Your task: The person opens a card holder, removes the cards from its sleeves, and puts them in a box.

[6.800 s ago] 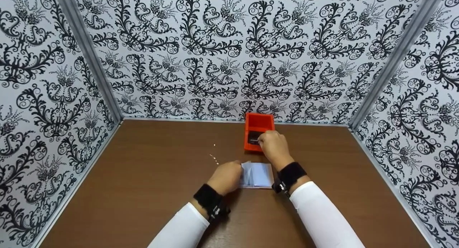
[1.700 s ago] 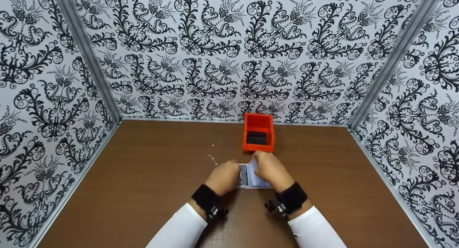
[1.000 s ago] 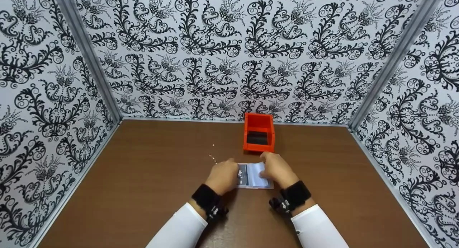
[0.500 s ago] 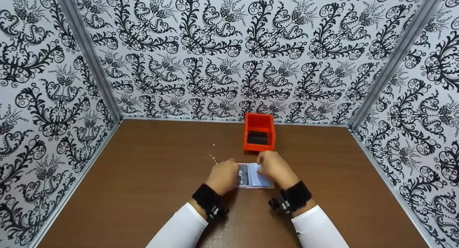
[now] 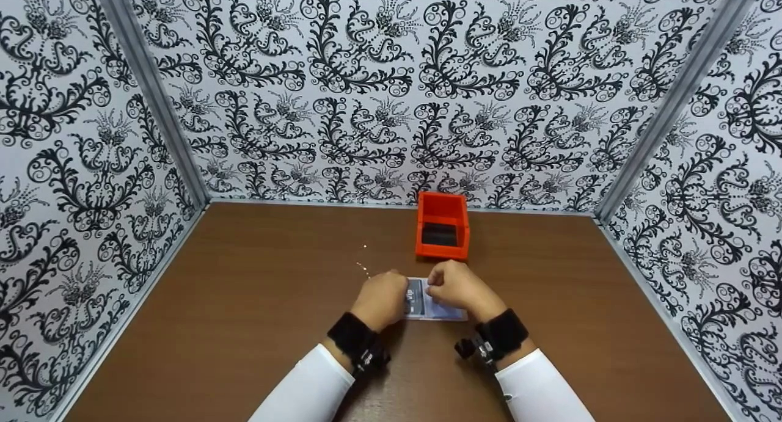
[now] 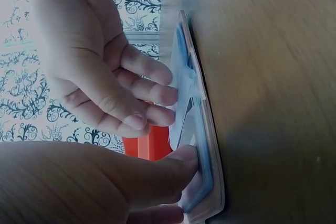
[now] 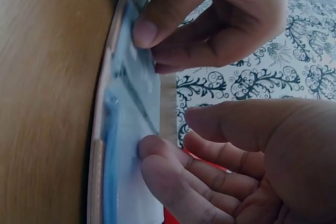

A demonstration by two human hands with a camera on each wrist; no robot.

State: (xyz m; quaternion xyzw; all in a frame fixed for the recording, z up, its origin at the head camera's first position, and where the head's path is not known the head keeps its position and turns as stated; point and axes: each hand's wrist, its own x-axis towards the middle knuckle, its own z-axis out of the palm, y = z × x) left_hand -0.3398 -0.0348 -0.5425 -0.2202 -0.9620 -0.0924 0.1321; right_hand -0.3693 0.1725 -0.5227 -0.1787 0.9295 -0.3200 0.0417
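A small card holder (image 5: 446,316) with clear plastic sleeves (image 7: 131,166) lies spread on the table. A dark grey card (image 5: 415,297) with pale print shows in its left part. My left hand (image 5: 380,298) grips the holder's left side, its thumb (image 6: 184,163) pressed on the sleeve. Over the right part is my right hand (image 5: 459,286), fingers loosely bent and its fingertips (image 7: 152,148) against the clear sleeves. Between its thumb and fingers there is a gap, with nothing pinched.
An orange bin (image 5: 441,251) stands behind the holder, with dark flat pieces (image 5: 438,234) inside. Small pale specks (image 5: 365,268) dot the brown table (image 5: 256,300) left of the holder. Patterned walls (image 5: 379,104) enclose the table's back and sides.
Earlier my right hand was in the bin at a dark piece; it then came back to the holder and handled the sleeves. Lately it has shifted slightly left. My left hand stays put.
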